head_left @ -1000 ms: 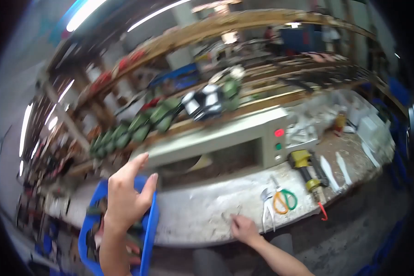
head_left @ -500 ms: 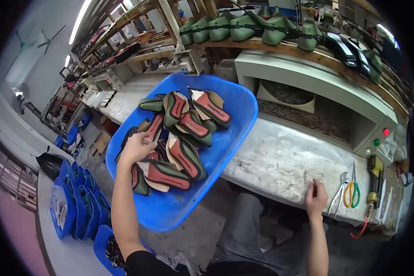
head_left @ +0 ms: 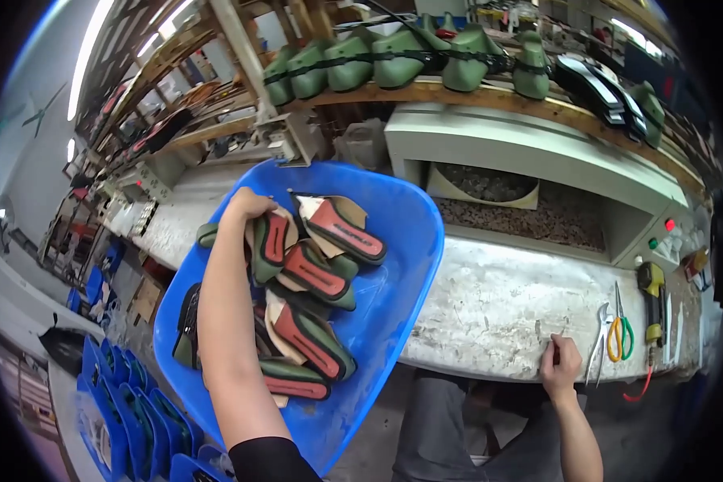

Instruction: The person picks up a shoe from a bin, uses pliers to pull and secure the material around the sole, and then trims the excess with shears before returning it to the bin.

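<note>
A large blue plastic bin (head_left: 394, 201) leans against the workbench and holds several green, red and tan shoe upper pieces (head_left: 317, 277). My left hand (head_left: 247, 206) reaches into the far side of the bin, fingers curled over one upper piece (head_left: 270, 241); whether it grips that piece is unclear. My right hand (head_left: 561, 365) rests on the front edge of the worn white workbench (head_left: 490, 297), fingers bent, beside a pair of pliers (head_left: 598, 337).
Orange and green scissors (head_left: 618, 336) and a yellow-headed tool (head_left: 652, 289) lie at the bench's right end. A grey machine (head_left: 538, 153) with red and green buttons stands behind. Green shoe lasts (head_left: 394, 60) line the wooden shelf above. Stacked blue bins (head_left: 128, 402) sit lower left.
The view swung from the bench down to the bin. My left hand has moved from the bin's near left side to its far side. My right hand stayed on the bench edge.
</note>
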Tool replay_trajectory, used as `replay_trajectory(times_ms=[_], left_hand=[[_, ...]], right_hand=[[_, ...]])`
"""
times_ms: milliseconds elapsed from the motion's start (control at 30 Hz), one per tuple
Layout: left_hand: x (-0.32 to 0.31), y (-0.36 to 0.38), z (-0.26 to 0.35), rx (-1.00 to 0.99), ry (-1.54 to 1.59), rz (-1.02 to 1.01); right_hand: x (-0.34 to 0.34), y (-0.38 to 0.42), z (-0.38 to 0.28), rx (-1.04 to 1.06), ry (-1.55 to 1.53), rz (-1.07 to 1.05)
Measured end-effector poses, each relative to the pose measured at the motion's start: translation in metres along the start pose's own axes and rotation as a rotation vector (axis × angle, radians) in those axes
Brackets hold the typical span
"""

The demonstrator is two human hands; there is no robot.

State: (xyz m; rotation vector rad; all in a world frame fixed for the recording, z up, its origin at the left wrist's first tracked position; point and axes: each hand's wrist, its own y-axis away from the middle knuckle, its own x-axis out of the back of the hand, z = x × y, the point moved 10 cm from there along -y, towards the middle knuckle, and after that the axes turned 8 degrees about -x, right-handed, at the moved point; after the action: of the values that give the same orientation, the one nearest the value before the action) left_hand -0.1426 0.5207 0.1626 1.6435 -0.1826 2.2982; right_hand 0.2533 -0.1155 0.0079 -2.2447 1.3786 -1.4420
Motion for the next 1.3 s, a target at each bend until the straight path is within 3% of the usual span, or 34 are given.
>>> replay_trajectory(times_ms=[167, 333, 533, 667, 800, 833, 900, 933, 1000, 1067, 1167, 1200, 1233, 1267, 1300], left_hand=[[-0.051, -0.052, -0.045, 0.076, -0.046, -0.099], [-0.017, -0.023, -0.016, 0.000, 0.220, 0.044], [0.049, 0.101, -0.009, -0.041, 0.581, 0.290], [0.110, 0.227, 0.055, -0.454, 0.471, 0.703], [0.122, 0.350, 0.147, -0.617, 0.532, 0.760], [0.116, 0.374, 0.173, -0.669, 0.573, 0.757], [0.093, 0.406, 0.219, -0.769, 0.869, 0.615], [0.076, 0.419, 0.240, -0.779, 0.883, 0.581], [0.040, 0.440, 0.284, -0.865, 1.037, 0.485], [-0.009, 0.448, 0.319, -0.853, 1.148, 0.364], [-0.092, 0.455, 0.363, -0.889, 1.221, 0.090], [-0.113, 0.458, 0.372, -0.866, 1.202, 0.066], [-0.134, 0.460, 0.378, -0.842, 1.179, 0.025], [-0.157, 0.465, 0.386, -0.842, 1.211, -0.081], [-0.167, 0.458, 0.379, -0.787, 1.246, -0.001]], right_hand=[[0.002, 0.002, -0.004, 0.012, -0.001, 0.005], [0.007, 0.003, -0.004, 0.033, -0.048, 0.048], [0.010, 0.002, -0.005, 0.064, -0.102, 0.092], [0.006, 0.004, 0.011, -0.004, -0.176, 0.005], [0.044, -0.013, 0.038, -0.148, -0.253, 0.147], [0.059, -0.017, 0.053, -0.203, -0.253, 0.191], [0.104, -0.021, 0.062, -0.086, 0.135, 0.380], [0.113, -0.012, 0.086, -0.109, 0.163, 0.382], [0.082, -0.005, 0.158, -0.355, 0.396, 0.017], [0.088, -0.003, 0.154, -0.280, 0.394, 0.087], [0.087, -0.018, 0.149, -0.388, 0.340, 0.005], [0.090, -0.021, 0.136, -0.259, 0.416, 0.054], [0.098, -0.025, 0.139, -0.405, 0.229, -0.015], [0.104, -0.018, 0.136, -0.300, 0.307, 0.048], [0.099, -0.014, 0.135, -0.173, 0.376, 0.101]])
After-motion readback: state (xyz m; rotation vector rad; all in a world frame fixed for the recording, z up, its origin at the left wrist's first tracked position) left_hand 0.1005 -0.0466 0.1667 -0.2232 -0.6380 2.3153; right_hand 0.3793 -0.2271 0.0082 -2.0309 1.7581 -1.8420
